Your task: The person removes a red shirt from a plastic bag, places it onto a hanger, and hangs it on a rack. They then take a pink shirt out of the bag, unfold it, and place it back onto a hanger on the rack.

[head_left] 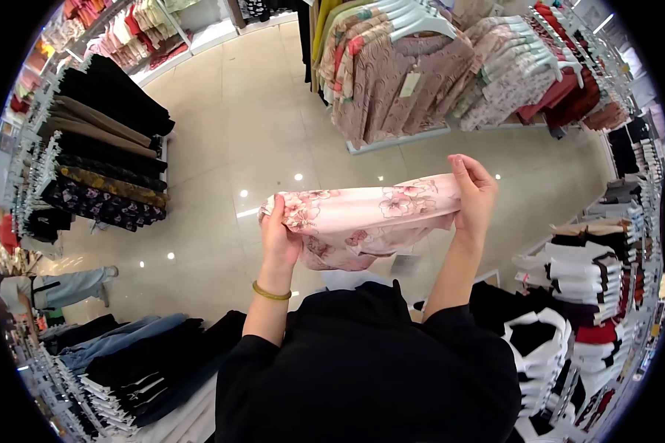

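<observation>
A pink garment with a printed flower pattern [373, 214] is stretched sideways in front of my body, its lower part sagging in folds. My left hand [279, 240] grips its left end, the thumb on top and a yellow-green bangle on the wrist. At the other end, my right hand [474, 193] is closed on the cloth with the thumb pointing up. Below the garment hangs a pale tag [406, 266], partly covered by the cloth. Whether the garment is a blouse or something else cannot be made out.
Ahead stands a rack of patterned blouses [410, 81] on white hangers. Dark trousers [111, 148] hang at the left, and jeans [125, 340] at lower left. White and dark clothes [580, 273] fill the right side. A person in light trousers [74, 288] is at far left on the tiled floor [236, 133].
</observation>
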`<action>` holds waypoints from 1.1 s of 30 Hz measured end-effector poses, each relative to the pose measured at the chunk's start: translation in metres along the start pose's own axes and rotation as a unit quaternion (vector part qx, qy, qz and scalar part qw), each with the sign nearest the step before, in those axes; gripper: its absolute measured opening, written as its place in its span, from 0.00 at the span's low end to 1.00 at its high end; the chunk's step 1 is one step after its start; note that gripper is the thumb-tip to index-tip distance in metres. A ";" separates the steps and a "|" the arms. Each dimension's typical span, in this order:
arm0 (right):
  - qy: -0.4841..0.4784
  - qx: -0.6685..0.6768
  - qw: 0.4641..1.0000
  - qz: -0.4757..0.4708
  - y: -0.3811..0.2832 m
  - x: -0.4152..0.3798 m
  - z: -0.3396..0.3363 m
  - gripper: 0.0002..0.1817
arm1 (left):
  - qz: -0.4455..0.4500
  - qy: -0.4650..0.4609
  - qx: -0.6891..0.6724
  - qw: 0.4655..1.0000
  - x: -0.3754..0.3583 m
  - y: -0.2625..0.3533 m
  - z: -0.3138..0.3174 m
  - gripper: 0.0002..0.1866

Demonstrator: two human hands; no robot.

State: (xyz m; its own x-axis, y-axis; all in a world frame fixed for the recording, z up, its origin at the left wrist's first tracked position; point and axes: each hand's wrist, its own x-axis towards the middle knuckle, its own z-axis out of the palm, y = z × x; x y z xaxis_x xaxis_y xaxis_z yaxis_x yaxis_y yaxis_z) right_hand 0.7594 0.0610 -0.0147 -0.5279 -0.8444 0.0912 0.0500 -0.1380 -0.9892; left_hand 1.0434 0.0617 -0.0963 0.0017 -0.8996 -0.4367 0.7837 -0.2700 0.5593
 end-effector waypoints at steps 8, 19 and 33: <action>-0.113 0.128 0.985 0.004 -0.001 0.077 0.075 0.06 | 0.407 0.012 0.477 0.779 0.068 0.004 0.093 0.27; -0.154 -0.053 0.975 -0.151 0.018 0.078 0.053 0.17 | 0.257 -0.330 0.570 0.707 0.121 -0.039 0.167 0.26; -0.014 -0.312 0.950 -0.013 0.041 0.146 -0.024 0.11 | 0.269 -0.463 0.412 0.737 0.204 -0.035 0.331 0.10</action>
State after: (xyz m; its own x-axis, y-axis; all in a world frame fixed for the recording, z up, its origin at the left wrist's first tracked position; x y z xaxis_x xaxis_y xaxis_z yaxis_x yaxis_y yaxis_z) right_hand 0.6641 -0.0560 -0.0445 -0.4997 -0.8590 0.1110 -0.4798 0.1678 -0.8612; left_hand 0.8102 -0.2262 0.0283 -0.5495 -0.6980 0.4593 0.1814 0.4369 0.8810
